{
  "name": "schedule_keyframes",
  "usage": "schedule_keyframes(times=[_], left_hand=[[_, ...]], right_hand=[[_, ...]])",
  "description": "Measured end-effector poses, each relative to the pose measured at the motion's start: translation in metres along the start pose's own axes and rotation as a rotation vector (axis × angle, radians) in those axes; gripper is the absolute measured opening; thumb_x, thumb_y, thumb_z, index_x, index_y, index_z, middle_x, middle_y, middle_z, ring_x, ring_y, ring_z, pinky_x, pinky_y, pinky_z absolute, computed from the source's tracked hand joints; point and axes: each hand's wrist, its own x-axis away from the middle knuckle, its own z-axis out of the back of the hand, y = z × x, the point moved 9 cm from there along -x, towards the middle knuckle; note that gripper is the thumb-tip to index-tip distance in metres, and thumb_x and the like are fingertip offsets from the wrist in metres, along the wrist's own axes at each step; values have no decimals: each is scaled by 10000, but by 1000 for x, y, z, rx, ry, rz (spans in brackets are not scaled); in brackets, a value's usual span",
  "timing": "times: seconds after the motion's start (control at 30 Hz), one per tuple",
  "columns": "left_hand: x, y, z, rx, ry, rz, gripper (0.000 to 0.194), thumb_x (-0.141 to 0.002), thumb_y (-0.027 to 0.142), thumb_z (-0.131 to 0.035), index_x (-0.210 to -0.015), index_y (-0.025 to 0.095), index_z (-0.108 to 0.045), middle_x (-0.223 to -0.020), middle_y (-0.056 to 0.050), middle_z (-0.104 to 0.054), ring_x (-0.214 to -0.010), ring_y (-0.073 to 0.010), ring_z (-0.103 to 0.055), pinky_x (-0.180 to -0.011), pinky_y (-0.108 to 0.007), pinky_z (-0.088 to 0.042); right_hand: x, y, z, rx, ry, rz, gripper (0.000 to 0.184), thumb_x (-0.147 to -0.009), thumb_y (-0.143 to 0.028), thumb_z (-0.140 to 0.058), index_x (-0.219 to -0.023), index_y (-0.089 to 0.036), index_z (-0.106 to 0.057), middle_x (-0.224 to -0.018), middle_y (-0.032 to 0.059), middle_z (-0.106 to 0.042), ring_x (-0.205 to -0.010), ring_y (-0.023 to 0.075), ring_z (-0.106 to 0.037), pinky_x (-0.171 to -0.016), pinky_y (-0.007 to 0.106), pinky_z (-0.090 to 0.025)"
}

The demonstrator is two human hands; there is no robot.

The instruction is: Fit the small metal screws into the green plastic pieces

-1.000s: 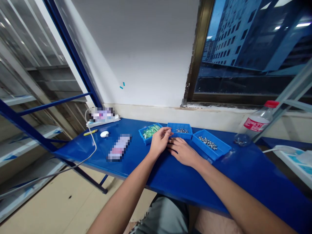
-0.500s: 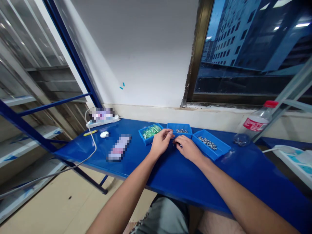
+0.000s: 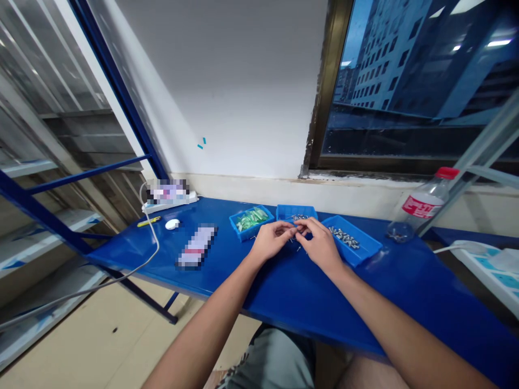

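My left hand (image 3: 271, 241) and my right hand (image 3: 320, 243) meet fingertip to fingertip just above the blue table (image 3: 284, 286), in front of three blue trays. Both hands pinch a small metal part too small to name. The left tray (image 3: 251, 221) holds green pieces. Behind my fingers, the middle tray (image 3: 295, 213) holds small grey metal parts. In the right tray (image 3: 351, 240) lie larger grey metal parts, close to my right hand.
A plastic bottle (image 3: 421, 208) with a red cap and label stands at the right. A white power strip (image 3: 170, 200), a yellow pen (image 3: 149, 221), a white oval object (image 3: 172, 224), a blurred flat item (image 3: 197, 247) and a white cable (image 3: 154, 237) lie at the left. Blue shelving stands left.
My right hand lifted off the table, closed into a pinch and moved up to meet my left hand; both hands shifted slightly right, in front of the middle tray.
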Motion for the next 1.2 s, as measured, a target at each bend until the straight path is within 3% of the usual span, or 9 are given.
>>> schedule_keyframes(times=[0.1, 0.2, 0.37, 0.5, 0.67, 0.97, 1.07, 1.2], left_hand=[[1, 1, -4, 54, -25, 25, 401, -886, 485, -760, -1075, 132, -784, -1051, -117, -807, -932, -243, -771, -855, -314, -610], [1, 0, -6, 113, -47, 28, 389, -861, 449, -793, -1096, 139, -791, -1095, -117, -807, -1002, -262, -774, -932, -349, -609], [-5, -16, 1, 149, -2, 56, 255, -847, 273, -788, -1063, 136, -782, -1080, -120, -810, -1014, -252, -778, -988, -391, -607], [-6, -25, 9, 161, 92, 61, 291, -795, 79, -753, -1082, 113, -724, -1039, -135, -804, -926, -210, -782, -919, -371, -635], [-5, -16, 10, -5, 102, -14, 312, -774, 24, -730, -1070, 120, -721, -968, -103, -792, -856, -176, -761, -872, -338, -640], [-5, -7, 10, 69, 100, -35, 293, -840, 138, -733, -1132, 120, -715, -1064, -131, -793, -955, -202, -766, -939, -352, -615], [-2, -2, 12, 11, 117, -3, 263, -902, 323, -727, -1079, 130, -754, -987, -111, -804, -900, -209, -765, -859, -312, -613], [1, -2, 8, -126, 39, 73, 372, -929, 491, -684, -956, 144, -815, -814, -74, -800, -738, -208, -751, -704, -278, -591]], right_hand=[[0, -2, -1, 19, -22, -11, 235, -898, -165, -620, -1110, -232, -695, -963, 56, -681, -752, 209, -627, -768, 362, -574], [0, -4, -4, 6, -52, -2, 253, -894, -151, -605, -1117, -231, -695, -1004, 76, -690, -831, 234, -653, -809, 378, -582], [1, -7, -12, -35, -116, 17, 334, -912, -141, -600, -1221, -243, -675, -1119, 90, -701, -950, 248, -694, -910, 407, -597], [1, -5, -11, -73, -77, -25, 248, -963, -203, -572, -1181, -229, -686, -1118, 100, -716, -926, 238, -715, -880, 396, -621], [2, 7, -12, -114, -47, -119, 142, -946, -298, -630, -1031, -213, -706, -1002, 76, -745, -795, 203, -718, -774, 365, -643], [3, 19, -15, -85, -45, -153, 201, -901, -232, -611, -1080, -202, -697, -949, 59, -717, -754, 177, -682, -676, 309, -605], [1, 15, -11, -27, -47, -122, 144, -920, -253, -602, -999, -212, -715, -926, 61, -705, -728, 179, -657, -661, 316, -587], [0, 12, -8, -48, -62, -107, 89, -906, -230, -623, -936, -222, -706, -920, 61, -723, -745, 200, -676, -712, 344, -600]])
